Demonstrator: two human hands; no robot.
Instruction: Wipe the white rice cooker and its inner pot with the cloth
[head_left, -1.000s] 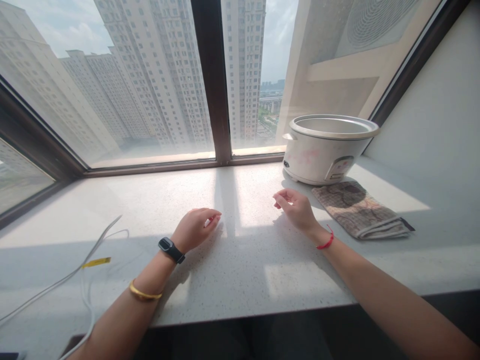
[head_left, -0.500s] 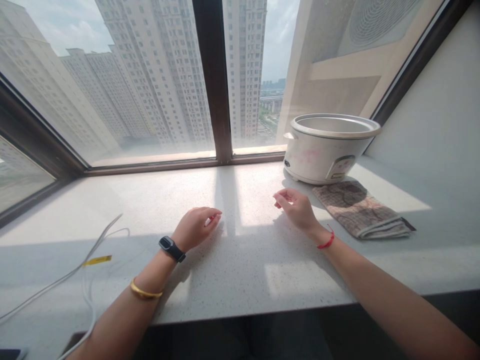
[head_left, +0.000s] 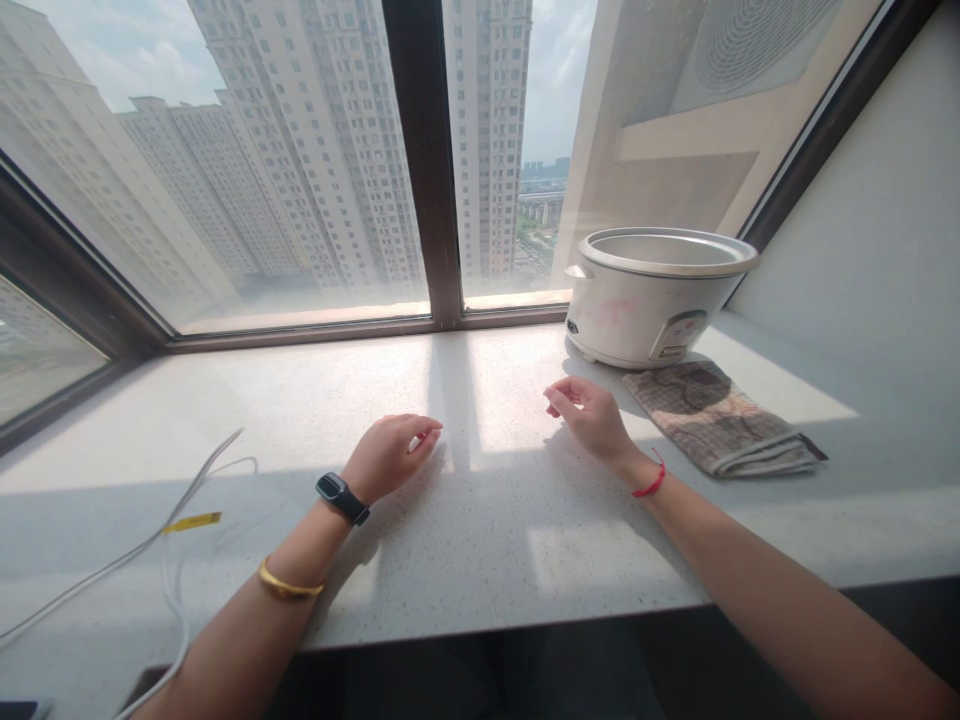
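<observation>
My left hand [head_left: 393,455] rests on the pale speckled counter [head_left: 450,570], palm down, with the fingers loosely bent and a small gap between thumb and fingers. It holds nothing. Its wrist carries a black watch [head_left: 343,497], and a gold bangle [head_left: 289,580] circles the forearm. To the right, my right hand [head_left: 591,415] hovers at or just over the counter, loosely curled, thumb a little apart from the fingers, with nothing in it. A red string bracelet [head_left: 651,478] is on that wrist. Nearest to this hand are a folded patterned cloth [head_left: 720,420] and a white rice cooker [head_left: 645,315] without a lid.
A white cable [head_left: 124,556] with a yellow tag [head_left: 192,522] lies on the left, passing by my left forearm. At the bottom left corner part of a dark, light-edged object [head_left: 22,709] shows. The window frame [head_left: 300,333] borders the counter's back; its front edge is near my body.
</observation>
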